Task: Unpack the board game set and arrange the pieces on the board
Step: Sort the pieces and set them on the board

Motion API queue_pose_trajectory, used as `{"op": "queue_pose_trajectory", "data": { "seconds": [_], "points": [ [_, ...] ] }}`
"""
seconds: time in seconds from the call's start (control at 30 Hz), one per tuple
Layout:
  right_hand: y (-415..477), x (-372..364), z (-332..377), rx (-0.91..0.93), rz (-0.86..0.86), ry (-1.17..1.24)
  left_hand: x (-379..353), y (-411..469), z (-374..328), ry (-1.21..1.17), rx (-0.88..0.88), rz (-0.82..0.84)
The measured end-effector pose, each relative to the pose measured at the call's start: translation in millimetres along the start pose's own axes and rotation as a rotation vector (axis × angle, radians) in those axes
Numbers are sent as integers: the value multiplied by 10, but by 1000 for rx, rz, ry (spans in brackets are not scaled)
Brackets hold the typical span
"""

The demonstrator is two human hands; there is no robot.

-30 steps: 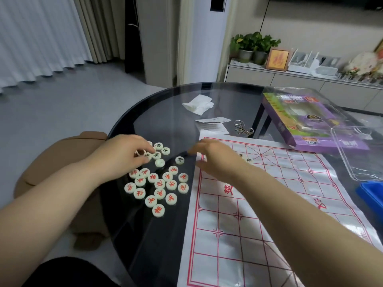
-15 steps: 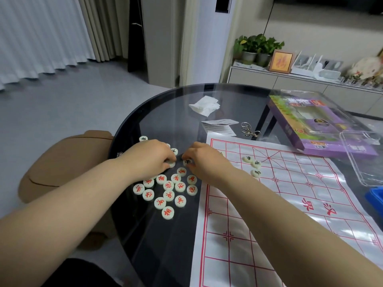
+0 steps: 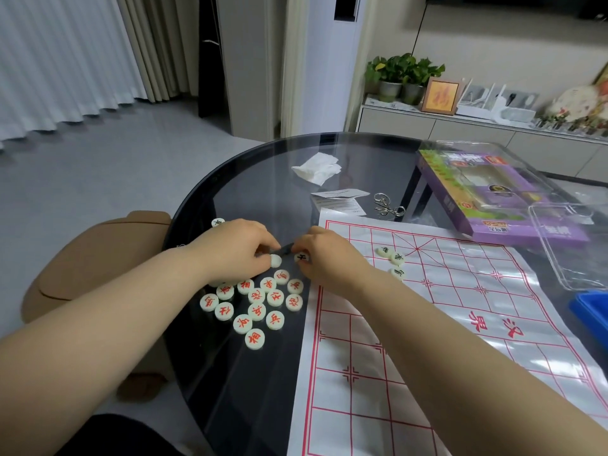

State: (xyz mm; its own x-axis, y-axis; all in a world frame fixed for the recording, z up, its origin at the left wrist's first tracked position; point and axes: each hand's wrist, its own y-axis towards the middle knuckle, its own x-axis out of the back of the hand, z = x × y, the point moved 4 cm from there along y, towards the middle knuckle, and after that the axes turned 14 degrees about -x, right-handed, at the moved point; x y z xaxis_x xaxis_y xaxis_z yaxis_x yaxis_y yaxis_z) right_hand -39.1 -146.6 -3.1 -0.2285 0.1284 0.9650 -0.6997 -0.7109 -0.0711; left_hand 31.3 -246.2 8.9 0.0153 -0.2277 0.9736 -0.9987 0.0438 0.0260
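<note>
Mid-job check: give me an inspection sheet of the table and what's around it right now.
Surface: round dark glass table, reflective.
Job's things: paper board on the table's right side; red-marked pieces clustered on the glass left of it; three black-marked pieces on the board; stray piece near the left rim; purple game box and clear tray beyond the board.
Clutter: crumpled tissue, paper slips, metal ring puzzle, blue object at the right edge.
Grippers: left hand has fingers curled over pieces, grip unclear; right hand pinches the held piece, black-marked.
Cables: nothing seen on the table.
Surroundings: brown chair left of the table; sideboard with potted plants behind.
</note>
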Motion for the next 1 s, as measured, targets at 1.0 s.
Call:
{"op": "queue_pose_trajectory", "data": {
  "seconds": [1.0],
  "points": [
    [-412, 295, -977, -235, -86, -14, -239, 421, -854, -50, -108, -130]
  ]
}}
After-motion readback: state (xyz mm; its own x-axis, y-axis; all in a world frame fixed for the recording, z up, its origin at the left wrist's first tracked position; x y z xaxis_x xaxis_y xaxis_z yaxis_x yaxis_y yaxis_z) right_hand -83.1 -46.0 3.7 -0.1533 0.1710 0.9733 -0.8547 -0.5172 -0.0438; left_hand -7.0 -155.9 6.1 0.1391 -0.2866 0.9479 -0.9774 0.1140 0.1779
